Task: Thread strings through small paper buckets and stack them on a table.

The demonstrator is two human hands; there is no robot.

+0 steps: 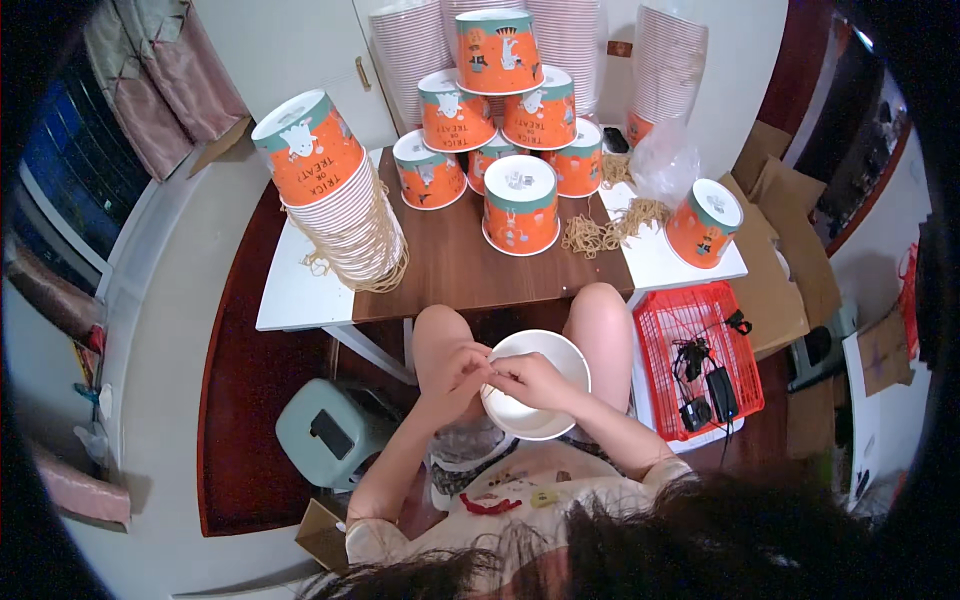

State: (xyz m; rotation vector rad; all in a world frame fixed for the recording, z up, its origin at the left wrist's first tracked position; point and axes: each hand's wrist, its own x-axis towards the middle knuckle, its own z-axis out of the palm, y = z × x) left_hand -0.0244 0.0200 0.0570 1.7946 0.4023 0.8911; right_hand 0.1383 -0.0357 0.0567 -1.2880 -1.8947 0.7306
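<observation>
A white paper bucket sits in my lap between my thighs, its open top facing up so the white inside shows. At its left rim, my left hand has its fingers drawn together in a pinch. My right hand reaches over the bucket's mouth, with fingertips closed and meeting those of the left. Whatever lies between the fingertips is too small to make out. On the table ahead stands an upside-down orange bucket with a green band and a white base, the nearest one to my hands.
More orange buckets form a pyramid behind it. At left leans a tall bucket stack draped with tan cords. Cord bundles, a plastic bag and another bucket lie rightward. A red basket holds black adapters; a grey-green stool stands left.
</observation>
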